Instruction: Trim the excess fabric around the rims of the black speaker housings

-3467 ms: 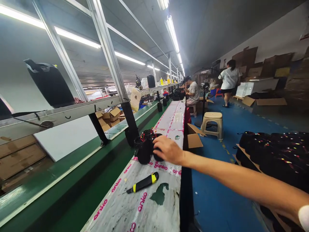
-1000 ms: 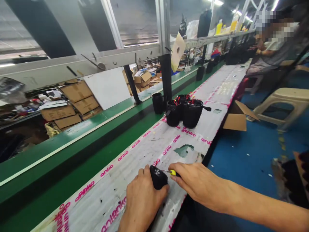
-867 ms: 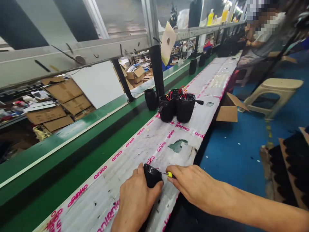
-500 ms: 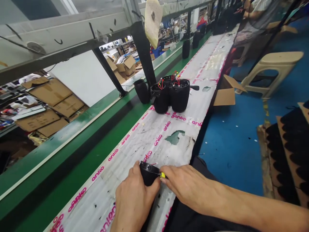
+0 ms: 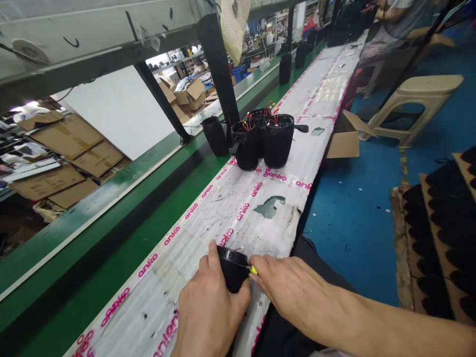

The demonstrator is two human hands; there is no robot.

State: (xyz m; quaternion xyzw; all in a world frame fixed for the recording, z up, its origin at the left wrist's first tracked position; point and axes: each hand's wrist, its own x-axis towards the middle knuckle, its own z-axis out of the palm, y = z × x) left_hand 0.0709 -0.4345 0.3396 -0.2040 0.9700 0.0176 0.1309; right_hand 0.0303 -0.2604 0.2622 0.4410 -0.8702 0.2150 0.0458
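My left hand (image 5: pixel 215 297) is wrapped around a black cup-shaped speaker housing (image 5: pixel 235 272), tilted over the near part of the bench. Its shiny rim faces up and away, and red wires stick out beyond it. In my right hand (image 5: pixel 286 282) is a small tool with a yellow end (image 5: pixel 253 269), pinched between thumb and fingers. The tool's thin tip meets the right side of the rim; its exact kind is too small to make out. Further up the bench stand several similar housings (image 5: pixel 278 144) with red wires rising from their open tops.
White sheeting (image 5: pixel 208 223) with pink lettering covers the bench beside a green conveyor belt (image 5: pixel 148 218). A black housing (image 5: pixel 214 136) stands on the green surface. To the right are a cardboard box (image 5: pixel 344 141), a beige stool (image 5: pixel 420 104) and racks of black parts (image 5: pixel 439 238). Another person (image 5: pixel 394 25) sits far off.
The view has shifted slightly. Both hands keep their hold, and the tool's tip stays at the rim of the housing.
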